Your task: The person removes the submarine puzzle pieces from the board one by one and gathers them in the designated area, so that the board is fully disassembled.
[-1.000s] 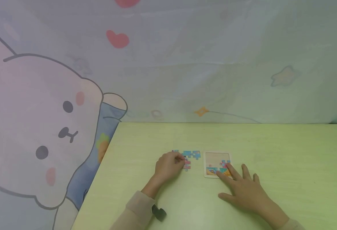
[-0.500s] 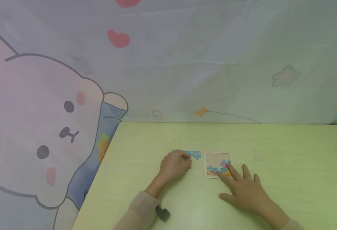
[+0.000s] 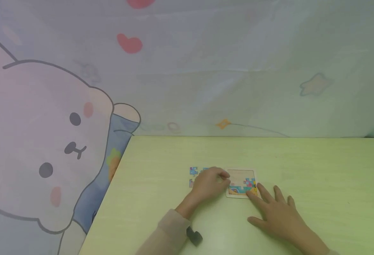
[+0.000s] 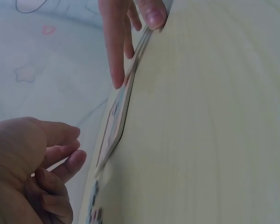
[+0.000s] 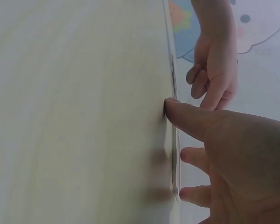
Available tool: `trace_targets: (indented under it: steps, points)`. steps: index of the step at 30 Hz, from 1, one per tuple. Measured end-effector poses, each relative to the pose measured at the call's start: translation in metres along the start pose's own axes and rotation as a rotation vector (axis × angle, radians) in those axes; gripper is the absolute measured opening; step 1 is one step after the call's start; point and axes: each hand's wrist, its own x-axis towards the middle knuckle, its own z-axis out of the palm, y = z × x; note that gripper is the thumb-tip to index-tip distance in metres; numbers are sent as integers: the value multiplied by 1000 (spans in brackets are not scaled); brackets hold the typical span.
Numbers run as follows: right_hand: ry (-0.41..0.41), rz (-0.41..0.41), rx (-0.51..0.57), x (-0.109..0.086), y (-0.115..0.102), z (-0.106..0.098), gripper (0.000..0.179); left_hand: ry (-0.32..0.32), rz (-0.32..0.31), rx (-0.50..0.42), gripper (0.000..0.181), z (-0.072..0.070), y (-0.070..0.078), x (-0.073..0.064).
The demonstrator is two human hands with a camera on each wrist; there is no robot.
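My left hand (image 3: pixel 209 184) is at the left edge of a small wooden puzzle tray (image 3: pixel 242 197), its thumb and fingers bent close together. In the left wrist view the fingertips (image 4: pixel 77 133) nearly meet; no piece shows clearly between them. Joined jigsaw pieces (image 3: pixel 238 190) in blue and orange fill the tray's near row, and a pink and blue piece (image 3: pixel 249 182) lies above them at the right. My right hand (image 3: pixel 277 214) spreads its fingers by the tray's near right corner, the index fingertip over the lower pieces. Loose jigsaw pieces (image 3: pixel 193 170) lie behind the left hand, partly hidden.
A pale green table (image 3: pixel 317 177) holds everything. Behind it hangs a printed cloth (image 3: pixel 238 71) with a large cartoon bear (image 3: pixel 62 141) at left. Something small and black (image 3: pixel 194 236) sits at the left cuff.
The left hand has moved right, from the loose pieces to the tray's left edge, uncovering pieces at the far left. My right hand has shifted slightly right, showing more of the tray's right side.
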Motion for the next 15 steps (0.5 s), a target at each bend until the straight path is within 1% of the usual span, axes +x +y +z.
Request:
trace_targets:
  steps: [3, 7, 9, 12, 15]
  points:
    - [7, 3, -10, -4, -1, 0, 76, -12, 12, 9, 19, 9, 6, 6]
    - [14, -7, -10, -7, -3, -2, 75, -27, 34, 50, 20, 19, 14, 14]
    - [10, -7, -4, -8, -4, -2, 75, -42, 29, 67, 21, 24, 18, 17]
    - [8, -3, -3, -9, -6, -2, 75, -61, 23, 65, 23, 30, 23, 20]
    - [11, 1, -5, -10, -7, -1, 75, -72, 29, 68, 24, 35, 26, 21]
